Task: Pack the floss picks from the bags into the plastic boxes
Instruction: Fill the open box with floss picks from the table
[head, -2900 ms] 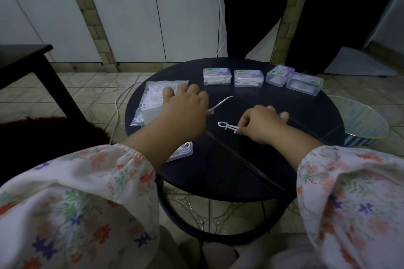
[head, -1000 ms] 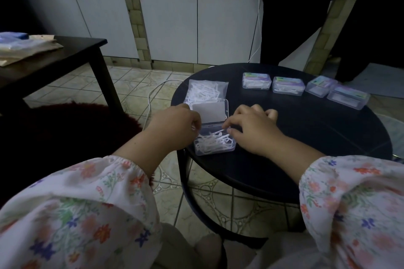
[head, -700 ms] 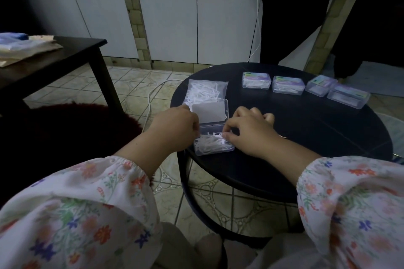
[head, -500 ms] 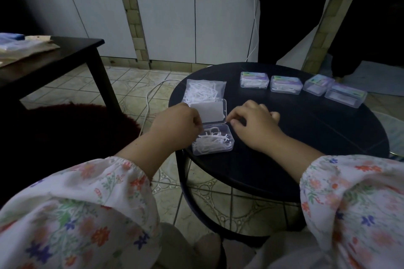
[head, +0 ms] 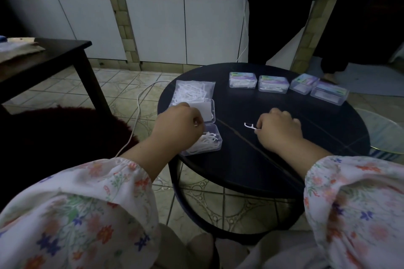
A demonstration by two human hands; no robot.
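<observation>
Your right hand (head: 278, 130) pinches one floss pick (head: 249, 126) just above the round table (head: 262, 166). Your left hand (head: 180, 125), fingers curled, hovers at the open box (head: 204, 143) of picks; grip unclear. The bag (head: 192, 91) lies behind.

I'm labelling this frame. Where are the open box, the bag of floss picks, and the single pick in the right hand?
open box (head: 215, 145): head view, right end of its tray.
bag (head: 192, 91): head view, its middle.
floss pick (head: 249, 125): head view, its forked head.
</observation>
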